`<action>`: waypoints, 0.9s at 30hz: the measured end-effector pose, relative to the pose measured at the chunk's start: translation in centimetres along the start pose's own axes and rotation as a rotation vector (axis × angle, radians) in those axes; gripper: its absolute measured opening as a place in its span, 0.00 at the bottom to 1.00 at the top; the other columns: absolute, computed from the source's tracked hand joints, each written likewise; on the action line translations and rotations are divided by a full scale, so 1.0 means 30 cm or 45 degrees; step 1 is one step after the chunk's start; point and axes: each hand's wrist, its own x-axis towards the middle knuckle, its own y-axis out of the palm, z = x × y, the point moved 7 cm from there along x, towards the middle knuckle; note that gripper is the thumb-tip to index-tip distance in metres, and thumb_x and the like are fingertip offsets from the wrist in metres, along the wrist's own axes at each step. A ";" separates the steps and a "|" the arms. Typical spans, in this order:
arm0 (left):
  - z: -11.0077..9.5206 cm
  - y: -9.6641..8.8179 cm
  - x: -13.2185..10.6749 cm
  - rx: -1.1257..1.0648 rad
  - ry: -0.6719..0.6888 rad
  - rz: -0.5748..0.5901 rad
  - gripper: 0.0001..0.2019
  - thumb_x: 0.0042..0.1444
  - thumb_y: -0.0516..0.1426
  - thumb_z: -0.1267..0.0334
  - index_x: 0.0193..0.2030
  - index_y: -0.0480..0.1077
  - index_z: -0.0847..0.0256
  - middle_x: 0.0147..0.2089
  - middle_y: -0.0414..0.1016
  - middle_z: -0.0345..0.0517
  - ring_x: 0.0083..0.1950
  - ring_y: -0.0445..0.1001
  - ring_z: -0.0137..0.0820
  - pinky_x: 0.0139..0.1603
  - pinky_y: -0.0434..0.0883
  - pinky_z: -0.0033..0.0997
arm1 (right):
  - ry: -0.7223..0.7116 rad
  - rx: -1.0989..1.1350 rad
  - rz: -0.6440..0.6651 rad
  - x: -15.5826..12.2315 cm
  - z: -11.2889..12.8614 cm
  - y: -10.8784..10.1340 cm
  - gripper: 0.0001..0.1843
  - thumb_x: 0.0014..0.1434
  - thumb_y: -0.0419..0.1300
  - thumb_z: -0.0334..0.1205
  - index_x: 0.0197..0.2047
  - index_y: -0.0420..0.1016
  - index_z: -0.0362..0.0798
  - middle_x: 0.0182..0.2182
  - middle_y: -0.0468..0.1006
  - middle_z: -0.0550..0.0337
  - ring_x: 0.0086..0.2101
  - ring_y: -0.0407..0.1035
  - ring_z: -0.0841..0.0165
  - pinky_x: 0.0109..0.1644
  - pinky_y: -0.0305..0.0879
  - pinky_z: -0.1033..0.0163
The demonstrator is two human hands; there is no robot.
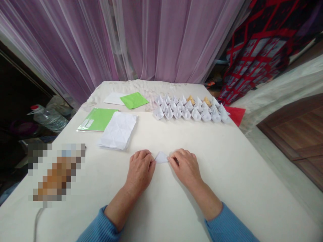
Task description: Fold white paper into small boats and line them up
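A small folded piece of white paper (161, 157), roughly triangular with its point away from me, lies on the white-covered table (227, 161). My left hand (141, 168) grips its left corner between thumb and fingers. At the opposite corner, my right hand (185, 166) pinches the paper in the same way. Both hands rest low at the tabletop, fingers curled. Beyond and to the left is a stack of creased white sheets (118, 130). Several rows of folded white paper boats (188, 109) stand at the back right, two yellow ones (207, 101) among them.
A green paper pack (99, 119) lies partly under the white stack. Behind it are a green sheet (134, 100) and a white sheet (113, 98). Red paper (236, 113) sticks out at the right edge. A blurred-out object with a cable (58, 173) lies left; a water bottle (49, 117) stands beyond.
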 end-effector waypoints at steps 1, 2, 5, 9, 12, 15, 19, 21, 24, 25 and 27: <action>0.001 0.001 -0.001 -0.001 0.005 -0.010 0.05 0.60 0.55 0.66 0.32 0.68 0.57 0.45 0.73 0.46 0.48 0.69 0.38 0.48 0.65 0.42 | 0.000 0.003 -0.005 0.000 0.000 0.000 0.08 0.62 0.60 0.40 0.30 0.73 0.51 0.32 0.75 0.61 0.37 0.67 0.66 0.41 0.50 0.61; 0.002 0.002 -0.002 -0.002 0.009 -0.019 0.05 0.60 0.55 0.66 0.32 0.68 0.57 0.45 0.73 0.46 0.48 0.69 0.38 0.48 0.65 0.42 | 0.000 0.005 -0.009 0.000 0.000 0.000 0.08 0.62 0.60 0.40 0.30 0.73 0.51 0.32 0.76 0.61 0.37 0.67 0.66 0.41 0.50 0.61; 0.006 0.006 -0.003 -0.014 0.003 -0.029 0.05 0.59 0.56 0.66 0.31 0.68 0.57 0.45 0.73 0.46 0.49 0.69 0.38 0.48 0.65 0.42 | 0.004 -0.003 -0.009 0.001 -0.001 0.002 0.09 0.62 0.60 0.40 0.30 0.73 0.51 0.31 0.76 0.61 0.36 0.67 0.66 0.41 0.50 0.61; 0.008 0.008 0.000 -0.025 -0.028 -0.024 0.05 0.58 0.57 0.67 0.30 0.68 0.58 0.45 0.74 0.45 0.49 0.69 0.39 0.48 0.65 0.42 | 0.010 -0.027 -0.007 0.003 0.000 0.003 0.09 0.61 0.61 0.41 0.29 0.73 0.50 0.31 0.76 0.61 0.36 0.66 0.65 0.41 0.49 0.61; 0.005 0.005 0.002 -0.021 -0.031 -0.051 0.05 0.57 0.57 0.68 0.30 0.68 0.57 0.46 0.73 0.46 0.49 0.69 0.39 0.49 0.66 0.42 | 0.007 -0.039 -0.010 0.004 0.003 0.001 0.09 0.61 0.61 0.40 0.29 0.73 0.50 0.31 0.75 0.61 0.36 0.66 0.65 0.40 0.49 0.61; 0.004 0.007 0.004 -0.013 -0.042 -0.069 0.05 0.56 0.57 0.69 0.29 0.68 0.57 0.47 0.73 0.46 0.50 0.69 0.38 0.49 0.66 0.43 | 0.007 -0.055 -0.015 0.006 0.006 -0.001 0.09 0.61 0.61 0.40 0.28 0.73 0.50 0.30 0.75 0.61 0.35 0.66 0.66 0.39 0.49 0.61; 0.003 0.008 0.007 -0.010 -0.062 -0.071 0.06 0.55 0.57 0.70 0.28 0.68 0.58 0.46 0.73 0.46 0.50 0.69 0.39 0.49 0.66 0.44 | 0.001 -0.061 -0.036 0.006 0.007 -0.002 0.09 0.61 0.61 0.40 0.28 0.73 0.51 0.30 0.75 0.61 0.34 0.66 0.66 0.39 0.49 0.61; 0.003 0.008 0.009 -0.012 -0.071 -0.068 0.06 0.55 0.57 0.69 0.28 0.68 0.58 0.46 0.74 0.46 0.50 0.69 0.39 0.49 0.66 0.44 | -0.003 -0.066 -0.039 0.006 0.008 0.000 0.09 0.61 0.61 0.40 0.28 0.72 0.51 0.30 0.75 0.61 0.35 0.66 0.66 0.39 0.49 0.61; 0.003 0.008 0.011 -0.011 -0.084 -0.061 0.07 0.55 0.58 0.69 0.27 0.68 0.58 0.46 0.74 0.46 0.50 0.69 0.40 0.49 0.66 0.45 | 0.007 -0.078 -0.026 0.007 0.007 0.003 0.09 0.61 0.61 0.39 0.28 0.72 0.50 0.30 0.75 0.61 0.35 0.66 0.66 0.39 0.49 0.61; 0.003 0.008 0.011 -0.008 -0.089 -0.060 0.07 0.55 0.58 0.69 0.27 0.68 0.58 0.46 0.74 0.46 0.50 0.69 0.40 0.49 0.66 0.45 | 0.011 -0.080 -0.021 0.007 0.007 0.004 0.09 0.61 0.61 0.39 0.28 0.72 0.50 0.30 0.75 0.60 0.35 0.66 0.66 0.39 0.49 0.61; 0.003 0.008 0.012 -0.005 -0.095 -0.059 0.07 0.55 0.58 0.69 0.27 0.68 0.58 0.46 0.74 0.46 0.50 0.69 0.40 0.49 0.66 0.45 | 0.018 -0.085 -0.017 0.007 0.007 0.004 0.10 0.61 0.61 0.39 0.28 0.72 0.50 0.30 0.75 0.61 0.35 0.66 0.66 0.39 0.49 0.61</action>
